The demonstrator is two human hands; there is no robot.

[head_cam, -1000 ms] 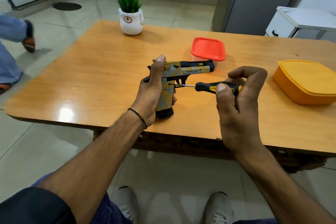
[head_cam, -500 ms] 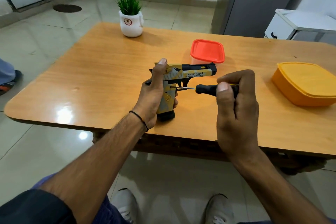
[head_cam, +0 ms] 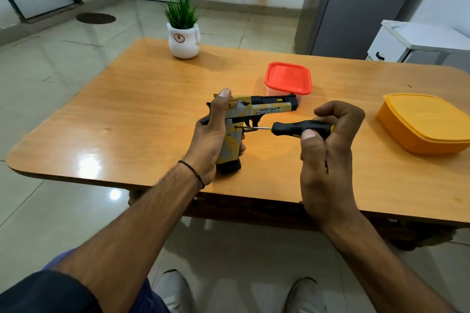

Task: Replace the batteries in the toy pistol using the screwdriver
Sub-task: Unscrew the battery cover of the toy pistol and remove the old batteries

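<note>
Seating the tip squarely matters most here. From the head view, the left hand wraps the grip of the toy pistol, standing it butt-down on the table with the thumb up against the slide. The right hand pinches the screwdriver handle between thumb and curled fingers. Its shaft lies level, tip at a small hole high on the grip. Pushing along the shaft while turning, with the pistol braced, should stop slipping.
</note>
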